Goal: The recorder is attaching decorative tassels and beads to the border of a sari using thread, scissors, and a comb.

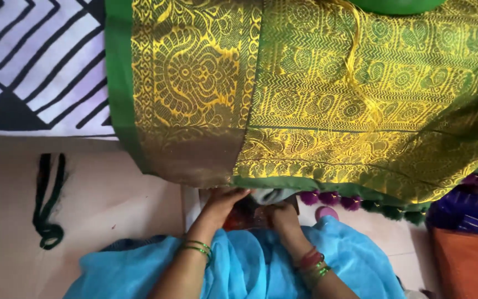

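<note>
Far left: a black-and-white mat [34, 66] with a diamond pattern lay flat at the top, and below it a dark green cord [48, 205] lay looped on the bare floor [112, 205], apart from everything else. Centre: a green and gold sari [316, 94] was spread wide, its plain green border [118, 83] running down the left edge, its lower hem draped over the hands, likely so that edge could be worked from the lap. Left hand [222, 202] reached under that hem, fingers tucked beneath the cloth; whether it gripped anything could not be told. Right hand [283, 215], just beside it, was curled at a small reddish item [244, 218] and a scrap of white cloth [269, 195], the grasp itself hidden. Both wrists bore bangles [197, 247]; blue cloth [250, 266] covered the lap. Right of the hands: purple and green tassels [330, 197] hung along the hem. Far right: a purple fabric [463, 213] rested on an orange one [468, 260].
</note>
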